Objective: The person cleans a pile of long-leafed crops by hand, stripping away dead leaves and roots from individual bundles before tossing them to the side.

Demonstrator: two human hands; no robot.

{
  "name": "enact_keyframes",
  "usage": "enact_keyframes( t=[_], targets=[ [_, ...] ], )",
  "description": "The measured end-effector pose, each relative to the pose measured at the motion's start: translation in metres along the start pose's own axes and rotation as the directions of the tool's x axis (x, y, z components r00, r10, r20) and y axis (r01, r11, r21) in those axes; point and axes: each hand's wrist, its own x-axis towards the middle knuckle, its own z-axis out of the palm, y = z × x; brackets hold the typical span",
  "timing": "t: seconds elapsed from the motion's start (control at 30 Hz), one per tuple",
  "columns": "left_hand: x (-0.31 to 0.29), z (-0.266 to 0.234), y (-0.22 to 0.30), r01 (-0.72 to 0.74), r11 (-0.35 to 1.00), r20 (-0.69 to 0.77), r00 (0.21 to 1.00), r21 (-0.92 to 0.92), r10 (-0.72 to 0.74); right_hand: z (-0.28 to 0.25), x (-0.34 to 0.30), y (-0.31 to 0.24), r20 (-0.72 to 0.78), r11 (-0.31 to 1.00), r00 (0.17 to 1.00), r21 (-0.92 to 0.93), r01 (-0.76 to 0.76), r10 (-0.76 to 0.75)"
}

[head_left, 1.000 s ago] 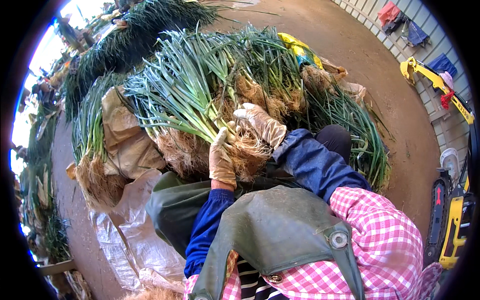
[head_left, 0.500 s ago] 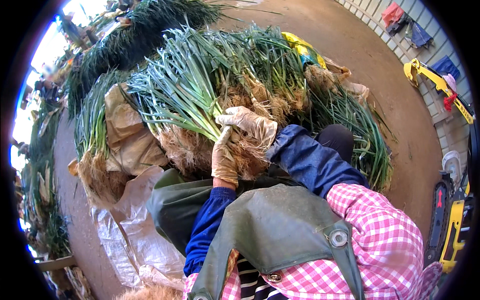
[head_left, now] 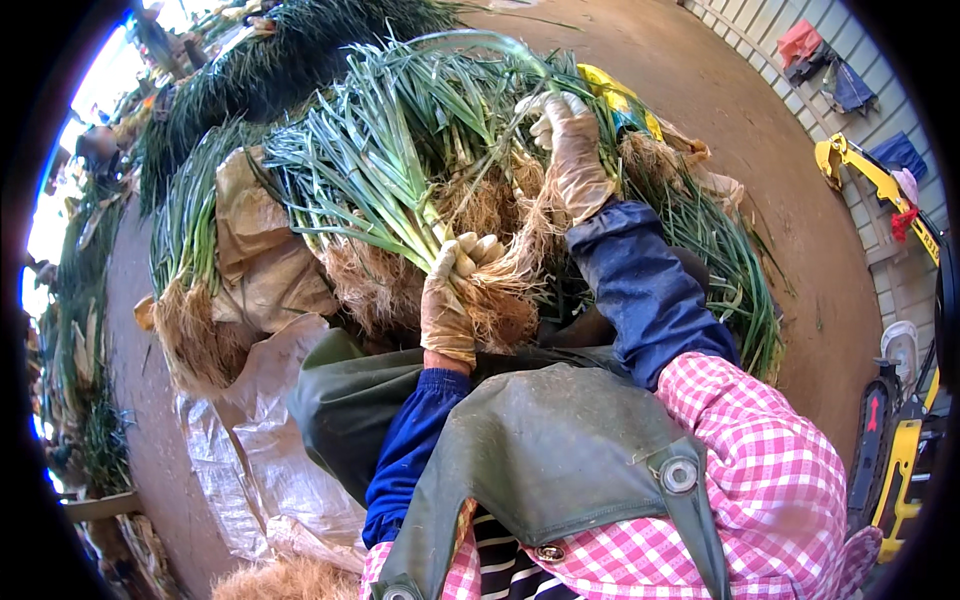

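Note:
My left hand (head_left: 450,305), in a soiled pale glove, is closed around the lower stems of a bunch of green onions (head_left: 415,185). Their leaves fan up and left; a mass of tan roots (head_left: 500,308) hangs beside the fingers. Farther up and right, my gloved right hand (head_left: 570,150) has its fingers curled at the pile, around what looks like a single green onion. One long leaf (head_left: 490,40) arcs up and left from these fingers. Stringy roots (head_left: 535,235) trail below that hand. Its palm side is partly hidden.
More rooted green onions (head_left: 185,270) lean on brown sacking (head_left: 250,220) at left. A whitish plastic sheet (head_left: 270,460) covers ground beside my knee. Behind the pile shows a yellow bag (head_left: 610,90). Yellow machinery (head_left: 865,170) stands right, by a tiled wall (head_left: 770,50).
My right hand has left the bunch by my left hand and moved up and right to the pile, where its fingers curl. My left hand keeps its hold, almost unmoved.

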Motion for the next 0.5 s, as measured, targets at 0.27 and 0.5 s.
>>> enact_keyframes(
  t=[0.27, 0.5],
  targets=[
    [0.016, -0.013, -0.007, -0.047, 0.989, -0.016, 0.999, 0.142, 0.050, 0.030, -0.056, 0.053, 0.598, 0.805, 0.569, -0.245, -0.541, 0.565],
    [0.006, -0.026, -0.002, 0.056, 0.989, -0.084, 0.995, 0.140, -0.045, 0.032, -0.066, 0.059, 0.616, 0.720, 0.408, -0.425, -0.549, 0.674]
  ],
)
